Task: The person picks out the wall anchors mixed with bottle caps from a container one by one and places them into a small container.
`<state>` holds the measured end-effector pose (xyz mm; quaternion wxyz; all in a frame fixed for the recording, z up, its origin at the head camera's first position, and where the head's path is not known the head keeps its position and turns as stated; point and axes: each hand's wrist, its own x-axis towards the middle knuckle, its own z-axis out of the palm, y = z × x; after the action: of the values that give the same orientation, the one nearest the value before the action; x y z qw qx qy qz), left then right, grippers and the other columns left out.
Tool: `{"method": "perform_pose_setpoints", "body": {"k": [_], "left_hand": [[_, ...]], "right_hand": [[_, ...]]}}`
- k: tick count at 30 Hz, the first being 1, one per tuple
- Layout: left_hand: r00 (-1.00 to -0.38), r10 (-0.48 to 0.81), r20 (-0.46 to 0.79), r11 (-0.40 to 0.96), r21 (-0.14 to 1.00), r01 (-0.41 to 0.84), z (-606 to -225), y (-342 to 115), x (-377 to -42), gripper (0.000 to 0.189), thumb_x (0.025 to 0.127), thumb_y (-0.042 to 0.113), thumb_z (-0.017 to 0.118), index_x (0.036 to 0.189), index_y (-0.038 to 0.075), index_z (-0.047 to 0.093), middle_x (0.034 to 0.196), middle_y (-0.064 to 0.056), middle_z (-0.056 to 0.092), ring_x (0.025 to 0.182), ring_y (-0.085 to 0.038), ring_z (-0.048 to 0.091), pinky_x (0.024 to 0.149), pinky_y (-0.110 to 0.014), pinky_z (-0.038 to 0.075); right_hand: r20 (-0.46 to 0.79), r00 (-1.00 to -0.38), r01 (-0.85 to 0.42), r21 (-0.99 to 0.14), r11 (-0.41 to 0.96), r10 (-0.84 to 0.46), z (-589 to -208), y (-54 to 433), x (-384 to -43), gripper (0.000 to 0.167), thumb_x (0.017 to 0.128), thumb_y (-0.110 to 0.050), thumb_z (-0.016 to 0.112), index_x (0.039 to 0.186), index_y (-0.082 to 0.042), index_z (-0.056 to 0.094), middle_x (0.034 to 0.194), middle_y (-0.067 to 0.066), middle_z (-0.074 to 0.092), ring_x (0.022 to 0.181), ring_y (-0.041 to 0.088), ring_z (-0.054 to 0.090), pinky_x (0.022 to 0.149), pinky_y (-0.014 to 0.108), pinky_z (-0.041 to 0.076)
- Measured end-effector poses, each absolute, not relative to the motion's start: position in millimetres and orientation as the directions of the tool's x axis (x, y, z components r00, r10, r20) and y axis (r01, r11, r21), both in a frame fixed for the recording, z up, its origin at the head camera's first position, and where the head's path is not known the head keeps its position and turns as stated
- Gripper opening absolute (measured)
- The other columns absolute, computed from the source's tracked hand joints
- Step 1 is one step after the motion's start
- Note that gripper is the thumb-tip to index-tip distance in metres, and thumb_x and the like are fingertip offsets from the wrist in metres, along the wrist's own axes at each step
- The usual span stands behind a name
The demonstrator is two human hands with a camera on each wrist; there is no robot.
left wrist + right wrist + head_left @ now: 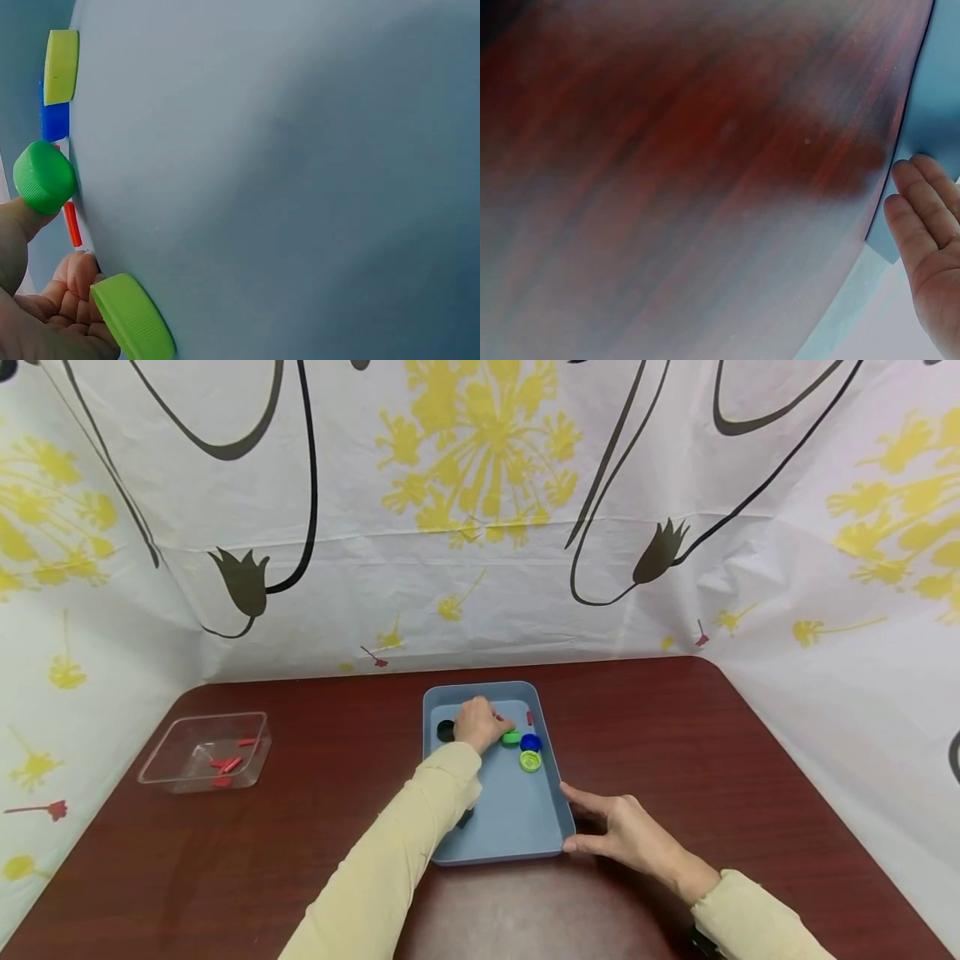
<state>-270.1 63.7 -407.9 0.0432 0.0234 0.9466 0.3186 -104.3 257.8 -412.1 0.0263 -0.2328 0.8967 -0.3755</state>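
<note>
My left hand (477,724) reaches into the far part of a blue tray (501,835). In the left wrist view, its thumb is at a green bottle cap (45,178), apart from the bent fingers; a small red stick (72,223) shows across that gap. A lime-green cap (135,319) stands right beside those fingers. Blue (530,742) and yellow-green (530,761) caps lie to the right in the tray, a black cap (446,731) to the left. My right hand (626,831) rests against the tray's right side near the front corner, fingers straight.
A clear plastic box (258,752) with several red pieces (227,767) stands on the left of the dark red table (337,727). Another red piece (529,718) lies near the tray's far right wall. My left sleeve (390,852) partly covers a dark piece (465,817).
</note>
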Motion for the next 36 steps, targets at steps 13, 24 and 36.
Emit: {"method": "perform_pose_setpoints", "body": {"k": [13, 24, 36], "left_hand": [[-0.999, 0.046, -0.028, 0.815, 0.579, 0.022, -414, 65, -270, 0.028, 0.076, 0.031, 0.078, 0.08, 0.009, 0.063, 0.078, -0.005, 0.063, 0.071, -0.019, 0.059, 0.058, -0.031, 0.048], [-0.998, 0.052, 0.022, 0.819, 0.571, 0.056, -417, 65, -268, 0.03, 0.078, 0.03, 0.076, 0.083, 0.006, 0.059, 0.08, -0.008, 0.061, 0.074, -0.024, 0.061, 0.063, -0.036, 0.05], [-0.997, 0.074, 0.036, 0.802, 0.592, 0.081, -421, 65, -270, 0.024, 0.081, 0.027, 0.074, 0.078, 0.008, 0.06, 0.079, -0.008, 0.059, 0.073, -0.024, 0.06, 0.064, -0.037, 0.05]], "right_hand": [[0.126, -0.89, -0.398, -0.686, 0.61, -0.438, -413, 257, -103, 0.076, 0.079, -0.04, 0.07, 0.135, 0.005, 0.046, 0.124, 0.017, 0.06, 0.108, 0.023, 0.062, 0.08, 0.029, 0.053], [0.105, -0.895, -0.381, -0.687, 0.619, -0.434, -411, 256, -103, 0.076, 0.08, -0.042, 0.069, 0.136, 0.004, 0.046, 0.124, 0.016, 0.061, 0.109, 0.023, 0.062, 0.081, 0.028, 0.053], [0.117, -0.894, -0.389, -0.681, 0.62, -0.432, -412, 257, -103, 0.075, 0.08, -0.041, 0.07, 0.135, 0.004, 0.046, 0.124, 0.016, 0.06, 0.108, 0.024, 0.062, 0.081, 0.029, 0.053]]}}
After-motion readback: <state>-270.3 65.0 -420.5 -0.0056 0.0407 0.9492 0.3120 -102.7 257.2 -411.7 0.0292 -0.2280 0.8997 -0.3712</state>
